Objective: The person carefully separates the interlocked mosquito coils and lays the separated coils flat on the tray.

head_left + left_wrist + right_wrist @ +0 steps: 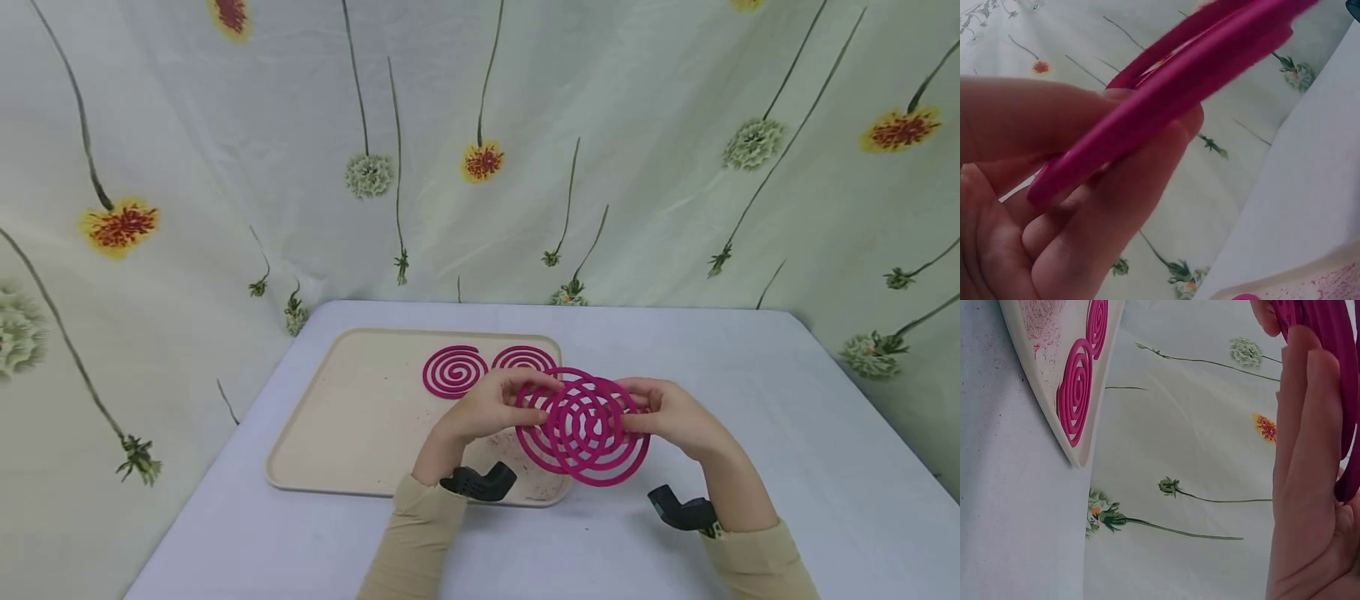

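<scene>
Two magenta mosquito coils [598,482] overlap, one set off from the other, raised in front of the tray's right end. My left hand [487,410] pinches their left side between thumb and fingers. On the opposite side, my right hand [681,417] grips the coils by the edge. The left wrist view shows a coil [1166,84] nearly edge-on, between thumb and fingers. In the right wrist view, the fingers [1310,437] lie along the coils [1334,347], partly cut off by the frame. How far the two coils are interlocked I cannot tell.
A cream tray [360,408] lies on the white table [720,350], with magenta crumbs on its right part. Two more spiral coils, a left one [456,372] and a partly hidden right one [522,357], lie at its back right. Flowered cloth [300,125] hangs behind.
</scene>
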Demonstrator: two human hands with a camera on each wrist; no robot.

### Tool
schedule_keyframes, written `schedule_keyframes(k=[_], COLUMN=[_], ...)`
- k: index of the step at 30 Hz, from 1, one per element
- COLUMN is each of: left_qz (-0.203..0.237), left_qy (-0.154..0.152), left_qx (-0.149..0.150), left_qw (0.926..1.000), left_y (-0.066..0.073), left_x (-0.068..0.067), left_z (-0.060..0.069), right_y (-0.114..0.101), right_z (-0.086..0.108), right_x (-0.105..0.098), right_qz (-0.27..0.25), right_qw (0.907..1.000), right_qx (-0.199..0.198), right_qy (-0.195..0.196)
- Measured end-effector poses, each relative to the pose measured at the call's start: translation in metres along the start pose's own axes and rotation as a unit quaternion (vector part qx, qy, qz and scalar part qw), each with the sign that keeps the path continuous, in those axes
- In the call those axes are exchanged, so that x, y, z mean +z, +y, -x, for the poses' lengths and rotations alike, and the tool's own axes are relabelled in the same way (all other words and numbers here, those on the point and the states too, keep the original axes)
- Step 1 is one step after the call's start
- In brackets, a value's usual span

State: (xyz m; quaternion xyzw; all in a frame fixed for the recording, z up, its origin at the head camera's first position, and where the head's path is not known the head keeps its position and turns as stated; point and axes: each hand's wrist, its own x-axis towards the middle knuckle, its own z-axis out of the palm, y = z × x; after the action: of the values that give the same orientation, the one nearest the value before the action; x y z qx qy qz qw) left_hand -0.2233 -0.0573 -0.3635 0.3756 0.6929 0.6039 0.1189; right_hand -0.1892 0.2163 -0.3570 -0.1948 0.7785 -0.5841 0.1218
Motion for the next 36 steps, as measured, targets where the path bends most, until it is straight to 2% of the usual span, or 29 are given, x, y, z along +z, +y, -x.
schedule_keyframes(k=[2, 4, 6, 9, 12, 15, 16, 18, 20, 22, 23, 26, 28, 31, 34, 36], left_qz=[-0.006, -0.004, 0.009, 0.035, 0.054, 0.069, 0.072, 0.087, 0.104, 0.107, 0.109, 0.087, 0.062, 0.01, -0.028, -0.046], left_qy=[-0.005, 0.007, 0.025, 0.068, 0.127, 0.188, 0.204, 0.221, 0.224, 0.215, 0.208, 0.179, 0.147, 0.081, 0.015, -0.009], left_qx=[-0.003, 0.002, 0.011, 0.026, 0.035, 0.048, 0.052, 0.057, 0.052, 0.043, 0.037, 0.02, 0.012, 0.0, -0.004, -0.001], left_qw=[1.0, 1.0, 0.9996, 0.9967, 0.9898, 0.9786, 0.975, 0.9697, 0.9676, 0.9698, 0.9715, 0.9798, 0.9872, 0.9967, 0.9995, 0.9989], left_y=[0.0, -0.001, -0.002, -0.002, -0.002, -0.001, -0.001, 0.0, 0.001, 0.002, 0.002, 0.003, 0.003, 0.003, 0.004, 0.005], left_x=[-0.001, -0.001, -0.001, 0.002, 0.006, 0.011, 0.012, 0.014, 0.014, 0.012, 0.01, 0.002, -0.003, -0.009, -0.009, -0.007], left_z=[-0.001, -0.003, -0.005, -0.007, -0.01, -0.013, -0.014, -0.014, -0.014, -0.013, -0.011, -0.006, -0.002, 0.003, 0.006, 0.007], right_y=[-0.001, -0.004, -0.005, -0.006, -0.004, -0.003, 0.002, 0.002, 0.001, 0.0, -0.006, -0.008, -0.009, -0.007, -0.005, -0.004], right_z=[0.0, 0.0, -0.001, -0.003, -0.007, -0.01, -0.012, -0.013, -0.014, -0.013, -0.012, -0.009, -0.006, -0.002, 0.001, 0.002], right_x=[-0.001, 0.0, 0.001, 0.005, 0.009, 0.015, 0.015, 0.017, 0.019, 0.019, 0.02, 0.017, 0.013, 0.008, 0.004, 0.003], right_qz=[0.009, 0.012, 0.015, 0.005, -0.012, -0.032, -0.056, -0.078, -0.096, -0.101, -0.087, -0.066, -0.041, -0.008, 0.018, 0.032], right_qw=[0.9999, 0.9999, 0.9994, 0.9962, 0.99, 0.9809, 0.9778, 0.9727, 0.9698, 0.9707, 0.9726, 0.9812, 0.9896, 0.9982, 0.9998, 0.9988], right_qx=[0.006, 0.01, 0.014, 0.013, 0.01, 0.004, -0.014, -0.021, -0.026, -0.024, -0.007, 0.0, 0.0, -0.009, -0.008, -0.004], right_qy=[-0.013, -0.001, 0.028, 0.086, 0.14, 0.192, 0.201, 0.217, 0.223, 0.217, 0.215, 0.182, 0.138, 0.059, -0.006, -0.035])
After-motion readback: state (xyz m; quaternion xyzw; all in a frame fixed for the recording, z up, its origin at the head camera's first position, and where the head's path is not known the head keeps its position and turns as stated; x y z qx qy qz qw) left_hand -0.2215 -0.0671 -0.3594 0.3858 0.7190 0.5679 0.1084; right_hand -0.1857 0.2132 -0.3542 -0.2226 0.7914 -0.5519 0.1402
